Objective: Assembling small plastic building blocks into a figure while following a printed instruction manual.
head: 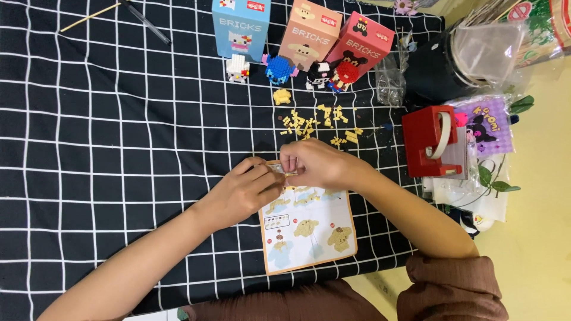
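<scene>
From my seat at the remote feed, the left stretch of the black grid cloth (89, 148) lies bare, with only a thin stick (89, 16) and a pen (147, 22) near the far edge, so there is wide room to sweep that way. My left hand (244, 191) curls its fingers closed around a small yellow brick piece (284, 172), steadying it just above the top edge of the instruction sheet (309, 229). My right hand (315, 163) meets it, fingertips pinched shut on the same piece (the part itself is mostly hidden). Both work over the sheet, I judge, to keep the diagrams in sight. Loose yellow bricks (315, 122) sit just beyond the hands, within easy reach. Behind them stand finished figures (279, 68) before three boxes (309, 30). Rightward it gets crowded: a red tape dispenser (429, 141) and bags (485, 128) at the bench edge.
</scene>
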